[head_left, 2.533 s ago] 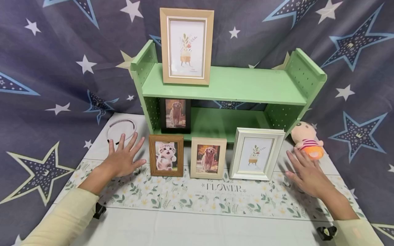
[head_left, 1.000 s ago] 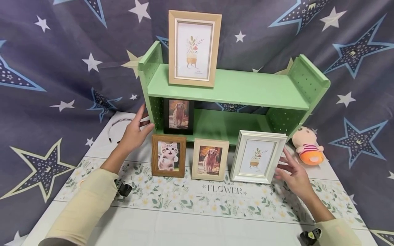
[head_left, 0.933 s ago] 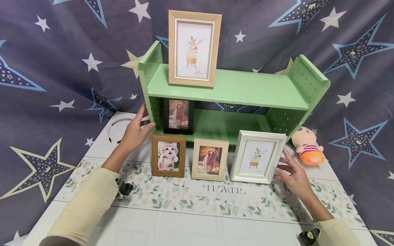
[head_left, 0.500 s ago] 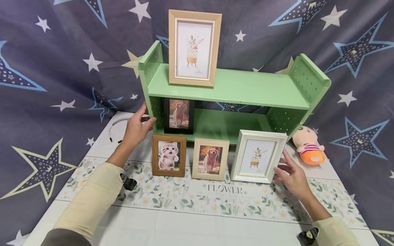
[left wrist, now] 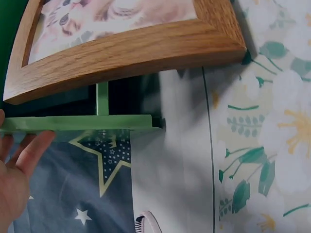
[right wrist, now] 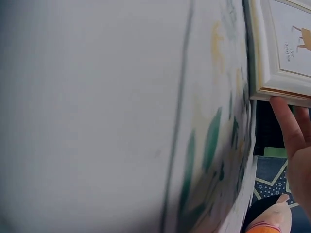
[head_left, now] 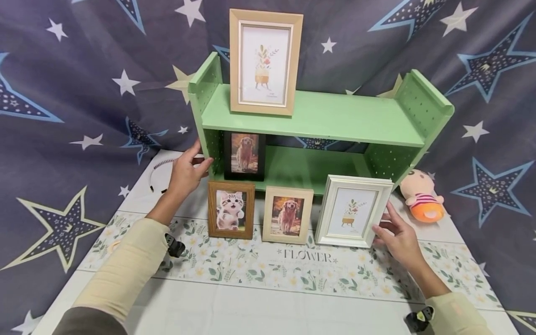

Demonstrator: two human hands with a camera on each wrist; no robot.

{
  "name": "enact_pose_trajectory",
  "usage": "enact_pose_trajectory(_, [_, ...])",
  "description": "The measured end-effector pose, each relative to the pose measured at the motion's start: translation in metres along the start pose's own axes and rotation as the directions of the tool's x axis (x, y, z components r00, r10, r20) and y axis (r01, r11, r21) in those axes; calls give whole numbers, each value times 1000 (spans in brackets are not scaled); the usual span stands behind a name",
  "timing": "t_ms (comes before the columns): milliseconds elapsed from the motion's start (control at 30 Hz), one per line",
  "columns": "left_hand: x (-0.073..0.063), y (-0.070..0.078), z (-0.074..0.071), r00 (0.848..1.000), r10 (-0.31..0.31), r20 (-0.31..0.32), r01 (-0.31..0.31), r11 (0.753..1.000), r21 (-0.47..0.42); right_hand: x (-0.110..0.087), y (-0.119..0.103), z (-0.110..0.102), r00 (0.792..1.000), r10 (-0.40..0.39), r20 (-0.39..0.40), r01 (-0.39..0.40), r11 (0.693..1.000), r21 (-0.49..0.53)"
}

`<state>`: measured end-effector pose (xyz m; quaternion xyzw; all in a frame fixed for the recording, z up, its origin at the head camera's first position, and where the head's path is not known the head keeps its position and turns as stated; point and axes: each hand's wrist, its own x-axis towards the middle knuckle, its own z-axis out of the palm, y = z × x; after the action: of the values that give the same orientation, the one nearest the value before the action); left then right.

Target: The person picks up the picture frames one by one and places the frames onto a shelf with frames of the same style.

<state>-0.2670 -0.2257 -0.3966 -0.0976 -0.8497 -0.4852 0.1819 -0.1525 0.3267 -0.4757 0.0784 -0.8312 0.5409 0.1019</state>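
Note:
My left hand (head_left: 185, 173) lies against the left side of a green two-tier shelf (head_left: 347, 116), its thumb at the panel's front edge. In the left wrist view, the fingers (left wrist: 35, 151) touch the edge of the green side panel. My right hand (head_left: 399, 239) touches the right side of a white picture frame (head_left: 324, 216) showing a potted plant; in the right wrist view a straight digit meets the frame's edge. A brown frame (head_left: 211, 209) with a kitten picture and a pale wood frame (head_left: 266, 214) with a dog picture stand in a row left of the white one.
A tan frame (head_left: 234, 60) stands on the shelf's top tier, a black frame (head_left: 261, 158) on the lower tier. A headband (head_left: 152, 174) lies behind my left hand. A plush doll (head_left: 420, 195) sits right of the shelf. A star-patterned curtain (head_left: 138, 42) hangs behind.
Both hands have moved inward from lying spread over the table, the left to the shelf's side, the right to the white frame's side. Over the last second they have barely moved.

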Motion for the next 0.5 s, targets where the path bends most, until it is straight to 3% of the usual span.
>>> enact_pose_trajectory(200, [-1,1,-2,1000,17,-2,-17,999,31,2,-2,1,1000,-7,-2,7,1000,3])
enact_pose_trajectory(500, [-1,-1,-1,999,45,9,-45,998,52,1,-7,-7,998,-59,19,56,990,128])
